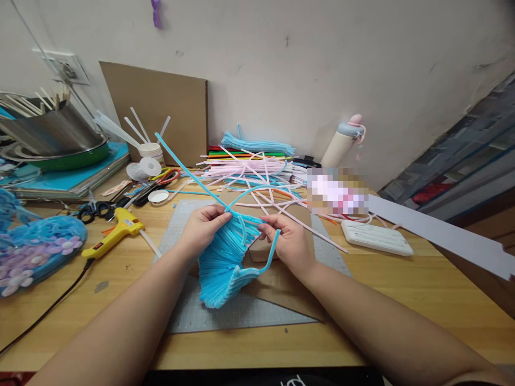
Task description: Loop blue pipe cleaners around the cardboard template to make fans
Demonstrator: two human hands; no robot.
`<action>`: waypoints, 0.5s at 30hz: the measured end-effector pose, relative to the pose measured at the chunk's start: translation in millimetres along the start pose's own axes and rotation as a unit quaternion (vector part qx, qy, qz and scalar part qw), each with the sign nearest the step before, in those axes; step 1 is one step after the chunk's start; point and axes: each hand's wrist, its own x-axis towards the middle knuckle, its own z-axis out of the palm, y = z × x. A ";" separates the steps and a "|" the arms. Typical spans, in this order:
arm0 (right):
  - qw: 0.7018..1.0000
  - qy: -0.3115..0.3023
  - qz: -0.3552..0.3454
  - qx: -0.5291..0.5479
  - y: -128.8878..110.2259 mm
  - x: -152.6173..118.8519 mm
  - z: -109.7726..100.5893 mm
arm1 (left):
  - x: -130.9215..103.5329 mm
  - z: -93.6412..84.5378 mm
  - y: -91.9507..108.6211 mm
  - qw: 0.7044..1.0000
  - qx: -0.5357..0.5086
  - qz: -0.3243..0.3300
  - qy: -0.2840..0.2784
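A fan-like piece of blue pipe cleaners [221,262], joined side by side, hangs between my hands above the grey cutting mat [189,316]. My left hand [207,228] pinches its upper left edge, where a long loose blue stem [183,166] sticks up toward the back left. At the upper right edge, the fingertips of my right hand [287,238] are closed on the same edge. Another free blue stem [271,254] bends upward in front of that hand. Brown cardboard [281,292] lies beneath on the mat.
Left of my arm lies a yellow glue gun [115,233], its black cord trailing forward. Black scissors [96,209] and a flowered blue piece [44,252] are near it. Loose pipe cleaners [249,171] are heaped at the back. A bottle [341,142] and white box [376,238] stand right.
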 end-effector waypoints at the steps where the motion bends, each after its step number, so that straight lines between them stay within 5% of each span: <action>1: 1.000 0.003 0.008 0.005 -0.2 0.4 0.2 | 0.0 0.0 -0.2 1.000 0.000 0.000 0.001; 15: 0.999 0.017 0.017 -0.026 3.4 -1.6 -1.5 | 0.6 0.0 -0.4 1.000 0.003 -0.005 0.011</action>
